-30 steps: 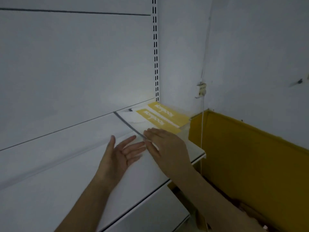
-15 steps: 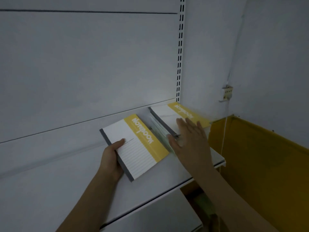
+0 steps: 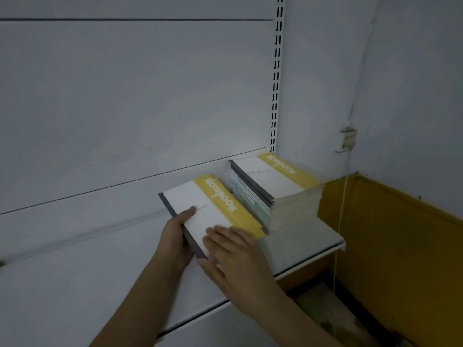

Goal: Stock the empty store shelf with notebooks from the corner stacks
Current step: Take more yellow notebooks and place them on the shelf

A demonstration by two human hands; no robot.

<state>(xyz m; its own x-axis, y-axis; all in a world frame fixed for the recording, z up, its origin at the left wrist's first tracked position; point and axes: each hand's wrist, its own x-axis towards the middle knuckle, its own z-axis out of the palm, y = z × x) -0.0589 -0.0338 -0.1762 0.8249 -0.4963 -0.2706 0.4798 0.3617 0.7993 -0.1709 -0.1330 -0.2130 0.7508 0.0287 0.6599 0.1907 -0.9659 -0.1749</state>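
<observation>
A white notebook with a yellow band and grey spine lies on the white shelf. My left hand grips its spine edge, thumb on the cover. My right hand lies flat over its near corner, fingers straight. To the right, a tall stack of the same notebooks stands in the shelf's corner, with several thinner ones leaning between it and the held notebook.
A slotted upright runs up the white back panel above the stack. Right of the shelf end is a yellow panel, a thin white cord and a wall bracket. A lower shelf edge juts out below.
One second ago both hands were at the stack's edge. My left hand has since drawn one notebook out to the left, and my right hand has come from the stack onto that notebook's near corner.
</observation>
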